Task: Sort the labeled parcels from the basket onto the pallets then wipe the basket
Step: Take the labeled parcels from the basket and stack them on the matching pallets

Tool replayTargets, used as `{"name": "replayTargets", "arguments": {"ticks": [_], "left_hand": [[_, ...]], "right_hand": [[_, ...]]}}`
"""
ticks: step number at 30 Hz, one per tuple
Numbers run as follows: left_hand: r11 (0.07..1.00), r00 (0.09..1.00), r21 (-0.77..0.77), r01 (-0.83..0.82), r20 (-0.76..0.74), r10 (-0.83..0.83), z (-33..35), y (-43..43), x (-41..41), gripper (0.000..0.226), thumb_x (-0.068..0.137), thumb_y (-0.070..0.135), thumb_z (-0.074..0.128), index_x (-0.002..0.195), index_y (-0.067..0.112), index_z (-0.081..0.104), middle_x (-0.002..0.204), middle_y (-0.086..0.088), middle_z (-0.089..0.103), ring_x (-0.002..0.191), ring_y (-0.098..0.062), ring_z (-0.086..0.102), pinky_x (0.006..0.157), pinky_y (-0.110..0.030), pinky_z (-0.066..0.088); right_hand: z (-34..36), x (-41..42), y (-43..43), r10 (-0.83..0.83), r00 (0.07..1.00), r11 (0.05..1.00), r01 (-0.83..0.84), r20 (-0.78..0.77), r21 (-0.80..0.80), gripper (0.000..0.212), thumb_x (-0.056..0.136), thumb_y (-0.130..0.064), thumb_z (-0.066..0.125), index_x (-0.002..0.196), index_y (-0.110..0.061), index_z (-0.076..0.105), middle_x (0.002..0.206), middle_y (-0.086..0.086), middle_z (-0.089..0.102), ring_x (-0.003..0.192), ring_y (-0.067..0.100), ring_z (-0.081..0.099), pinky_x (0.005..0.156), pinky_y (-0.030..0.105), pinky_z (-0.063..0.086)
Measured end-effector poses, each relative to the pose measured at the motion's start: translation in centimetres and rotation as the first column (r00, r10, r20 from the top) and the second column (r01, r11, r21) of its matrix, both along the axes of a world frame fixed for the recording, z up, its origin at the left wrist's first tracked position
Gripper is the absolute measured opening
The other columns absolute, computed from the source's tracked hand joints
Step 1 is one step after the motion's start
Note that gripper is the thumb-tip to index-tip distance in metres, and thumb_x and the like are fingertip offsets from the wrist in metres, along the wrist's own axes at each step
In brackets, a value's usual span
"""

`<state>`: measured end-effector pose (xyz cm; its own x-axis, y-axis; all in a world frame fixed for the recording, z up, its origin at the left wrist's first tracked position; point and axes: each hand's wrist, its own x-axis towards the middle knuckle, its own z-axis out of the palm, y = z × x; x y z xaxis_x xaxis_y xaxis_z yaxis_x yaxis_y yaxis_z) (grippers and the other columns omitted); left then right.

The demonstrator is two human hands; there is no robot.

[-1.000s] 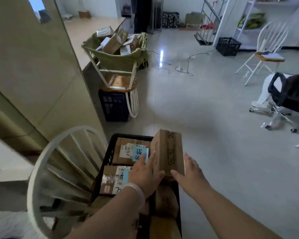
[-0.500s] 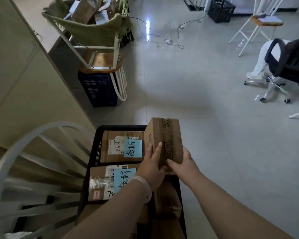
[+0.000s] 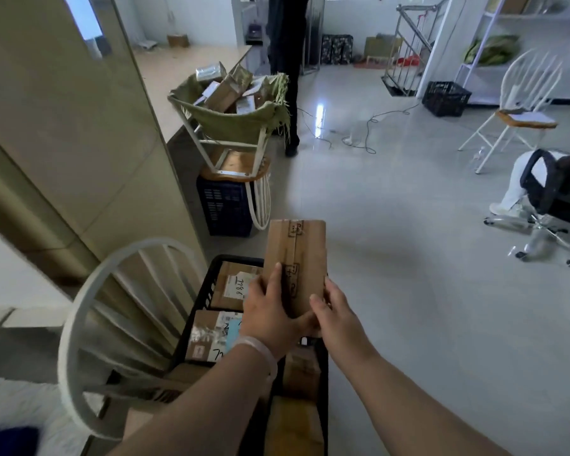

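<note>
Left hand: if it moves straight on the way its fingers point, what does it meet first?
The left hand holds the cardboard parcel, fingers along its side. Beyond it the way looks free over the floor, until perhaps the dark crate under the upturned chair; depth is unclear.

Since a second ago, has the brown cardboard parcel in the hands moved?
Yes. The brown cardboard parcel rose: its top now clears the far rim of the black plastic basket, which it barely reached earlier.

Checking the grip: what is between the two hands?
A cardboard box, gripped by the left hand and right hand, as the head view shows.
</note>
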<state>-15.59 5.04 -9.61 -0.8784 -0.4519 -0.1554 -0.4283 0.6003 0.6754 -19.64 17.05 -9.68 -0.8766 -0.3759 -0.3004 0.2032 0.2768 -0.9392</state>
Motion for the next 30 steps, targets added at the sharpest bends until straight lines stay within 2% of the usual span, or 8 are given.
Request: {"name": "replayTargets", "arguments": {"ticks": [4, 7, 12, 15, 18, 22, 25, 30], "left_hand": [[0.983, 0.998, -0.170, -0.067, 0.004, 0.068, 2.4, 1.5, 2.8, 0.110, 0.071, 0.077, 0.057, 0.154, 0.032, 0.000, 0.155, -0.007, 0.016, 0.143, -0.029, 0.023, 0.114, -0.044, 0.027], [0.991, 0.992, -0.028, -0.129, -0.017, 0.129, 3.3, 2.4, 4.7, 0.107, 0.071, 0.070, 0.065, 0.151, 0.035, 0.003, 0.150, -0.008, 0.022, 0.138, -0.030, 0.030, 0.111, -0.044, 0.033], [0.932, 0.962, 0.302, -0.200, -0.119, 0.245, 4.0, 3.2, 8.1, 0.099, 0.073, 0.044, 0.079, 0.151, 0.042, 0.018, 0.146, -0.003, 0.022, 0.136, -0.029, 0.030, 0.101, -0.039, 0.046], [0.872, 0.954, 0.454, -0.182, -0.135, 0.269, 4.4, 3.8, 9.8, 0.098, 0.064, 0.048, 0.079, 0.145, 0.049, 0.023, 0.146, -0.002, 0.026, 0.132, -0.029, 0.036, 0.095, -0.040, 0.052], [0.769, 0.946, 0.628, -0.123, -0.160, 0.282, 5.0, 4.5, 11.2, 0.101, 0.055, 0.050, 0.077, 0.142, 0.051, 0.025, 0.141, -0.004, 0.041, 0.117, -0.025, 0.053, 0.070, -0.029, 0.057], [0.726, 0.947, 0.681, -0.097, -0.160, 0.277, 5.9, 5.7, 12.3, 0.088, 0.081, 0.038, 0.074, 0.148, 0.049, 0.019, 0.136, -0.002, 0.045, 0.109, -0.022, 0.056, 0.071, -0.028, 0.052], [0.789, 0.966, 0.608, -0.090, -0.139, 0.217, 6.4, 6.0, 12.6, 0.110, 0.060, 0.059, 0.079, 0.149, 0.050, 0.014, 0.134, 0.005, 0.047, 0.116, -0.022, 0.053, 0.088, -0.037, 0.053], [0.745, 0.968, 0.662, -0.086, -0.123, 0.221, 6.8, 4.8, 14.0, 0.091, 0.061, 0.044, 0.078, 0.137, 0.058, 0.031, 0.123, 0.004, 0.062, 0.112, -0.024, 0.059, 0.100, -0.049, 0.047]], "right_hand": [[1.8, 2.4, 0.9, 0.031, 0.999, 0.991, -0.033, -0.023, -0.126, 0.042, 0.100, -0.048, 0.044, 0.141, -0.052, 0.036, 0.147, -0.004, 0.040, 0.131, 0.017, 0.045, 0.105, 0.046, 0.047], [2.7, 4.1, 2.3, 0.118, 0.992, 0.985, -0.123, -0.045, -0.119, 0.025, 0.093, -0.058, 0.043, 0.114, -0.072, 0.041, 0.147, -0.007, 0.038, 0.137, 0.019, 0.040, 0.105, 0.049, 0.047], [4.4, 5.7, 5.2, 0.186, 0.973, 0.983, -0.182, -0.138, 0.040, 0.045, 0.102, -0.044, 0.042, 0.146, -0.043, 0.035, 0.150, -0.004, 0.033, 0.134, 0.018, 0.040, 0.105, 0.037, 0.045], [4.7, 5.5, 7.0, 0.171, 0.959, 0.962, -0.113, -0.225, 0.250, 0.063, 0.098, -0.049, 0.048, 0.153, -0.036, 0.023, 0.157, 0.001, 0.028, 0.143, 0.024, 0.029, 0.114, 0.046, 0.033], [4.8, 5.6, 8.8, 0.103, 0.982, 0.948, -0.050, -0.156, 0.314, 0.080, 0.093, -0.053, 0.056, 0.156, -0.032, 0.012, 0.162, 0.003, 0.018, 0.148, 0.030, 0.019, 0.118, 0.052, 0.023], [5.4, 6.9, 9.4, 0.138, 0.990, 0.983, -0.133, -0.036, 0.126, 0.057, 0.099, -0.041, 0.051, 0.151, -0.031, 0.028, 0.141, -0.004, 0.048, 0.137, 0.026, 0.042, 0.112, 0.051, 0.036], [5.4, 8.0, 9.2, 0.164, 0.976, 0.975, -0.138, -0.144, 0.173, 0.049, 0.100, -0.041, 0.049, 0.146, -0.029, 0.035, 0.137, -0.003, 0.052, 0.130, 0.023, 0.048, 0.105, 0.044, 0.046], [5.8, 8.2, 9.5, 0.172, 0.984, 0.977, -0.163, -0.055, 0.136, 0.055, 0.096, -0.046, 0.055, 0.143, -0.033, 0.031, 0.117, -0.008, 0.057, 0.105, 0.017, 0.056, 0.085, 0.041, 0.057]]}}
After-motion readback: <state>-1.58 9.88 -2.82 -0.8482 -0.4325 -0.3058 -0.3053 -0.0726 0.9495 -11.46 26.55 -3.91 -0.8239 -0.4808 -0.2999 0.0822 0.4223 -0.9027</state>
